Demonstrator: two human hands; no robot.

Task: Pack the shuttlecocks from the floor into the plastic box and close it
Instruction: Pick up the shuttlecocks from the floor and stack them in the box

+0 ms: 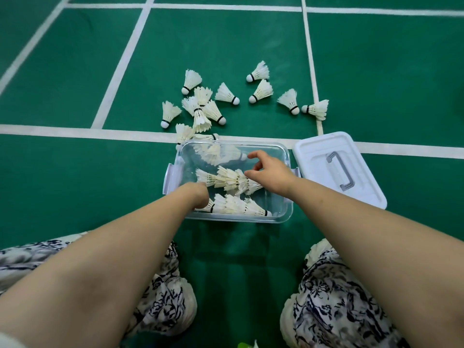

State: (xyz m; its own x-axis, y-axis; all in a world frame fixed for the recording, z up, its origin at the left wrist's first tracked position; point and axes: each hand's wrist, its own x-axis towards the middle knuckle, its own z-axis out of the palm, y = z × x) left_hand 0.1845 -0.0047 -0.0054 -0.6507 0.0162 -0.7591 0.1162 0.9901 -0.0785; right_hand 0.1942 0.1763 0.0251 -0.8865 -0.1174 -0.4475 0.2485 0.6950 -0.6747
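Note:
A clear plastic box [288,172] stands open on the green floor in front of me, with three rows of nested white shuttlecocks [231,180] inside. My left hand [197,195] reaches into the box's near left corner, fingers curled down round the left end of the front row [241,207]. Over the right side of the box, my right hand [270,175] spreads its fingers loosely, fingertips touching the middle row. Several loose shuttlecocks [227,94] lie scattered on the floor beyond the box. The white lid [324,156], with a grey handle, lies flat to the right of the box.
White court lines [75,133] cross the green floor behind and beside the box. My knees in patterned fabric [334,305] flank the floor space just in front of the box.

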